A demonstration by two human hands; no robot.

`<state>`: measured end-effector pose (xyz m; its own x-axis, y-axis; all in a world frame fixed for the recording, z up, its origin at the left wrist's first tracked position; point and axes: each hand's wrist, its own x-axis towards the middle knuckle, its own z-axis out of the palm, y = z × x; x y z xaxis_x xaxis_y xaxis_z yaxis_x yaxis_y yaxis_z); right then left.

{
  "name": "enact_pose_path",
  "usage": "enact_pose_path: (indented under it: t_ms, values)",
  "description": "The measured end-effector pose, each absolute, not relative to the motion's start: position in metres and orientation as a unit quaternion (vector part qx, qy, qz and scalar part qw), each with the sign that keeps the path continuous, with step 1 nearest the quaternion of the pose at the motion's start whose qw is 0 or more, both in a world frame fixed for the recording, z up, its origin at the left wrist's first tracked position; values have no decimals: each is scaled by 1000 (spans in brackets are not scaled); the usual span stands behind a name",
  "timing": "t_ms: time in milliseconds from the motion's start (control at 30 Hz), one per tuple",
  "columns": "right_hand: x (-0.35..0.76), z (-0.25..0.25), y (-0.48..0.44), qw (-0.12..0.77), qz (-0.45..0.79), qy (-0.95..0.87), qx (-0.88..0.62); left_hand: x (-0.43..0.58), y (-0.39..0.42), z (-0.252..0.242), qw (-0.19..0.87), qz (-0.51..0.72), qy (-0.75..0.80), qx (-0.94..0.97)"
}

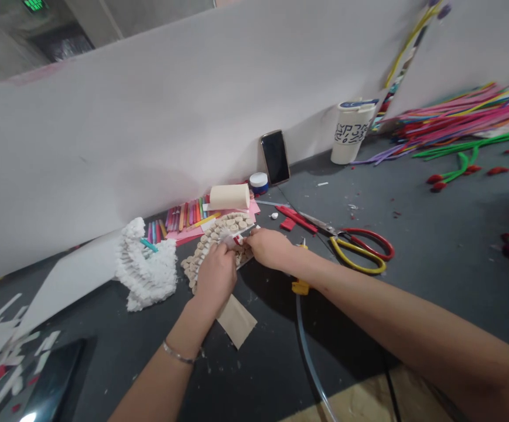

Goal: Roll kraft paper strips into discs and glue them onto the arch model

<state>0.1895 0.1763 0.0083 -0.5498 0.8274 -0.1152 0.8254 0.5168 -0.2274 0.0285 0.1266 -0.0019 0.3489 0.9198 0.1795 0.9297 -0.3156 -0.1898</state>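
Observation:
My left hand (215,274) is closed, its fingers bent together at a craft piece (201,251) covered with beige paper rolls. Close beside it, my right hand (270,247) is pinched at the same piece's right side. A small white piece with a bit of red (237,240) shows between the fingertips of both hands. What exactly each hand grips is partly hidden. Below my left hand lies a beige paper strip (237,321). Under my right wrist is a glue gun with a yellow part (300,287), partly covered by the arm.
Scissors with red and yellow handles (359,261) lie right of my hands. A white fluffy piece (149,272) sits to the left. Behind stand a cardboard tube (229,197), a blue jar (259,183), a phone (275,157) and a cup (349,135). Pipe cleaners (460,120) lie far right.

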Motion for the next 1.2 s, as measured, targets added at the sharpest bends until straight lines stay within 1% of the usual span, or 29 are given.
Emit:
enact_pose_path:
  t_ms: [133,367,533,1200]
  values:
    - [191,13,174,-6,132,-870,-474,33,127,4,125,10,-591,-796]
    - [192,17,172,-6,142,-870,-472,45,135,19,166,59,-615,-768]
    - [193,21,172,-11,156,-867,-474,45,140,20,180,74,-613,-766]
    - [192,18,172,-3,173,-865,-471,52,146,9,176,30,-653,-736]
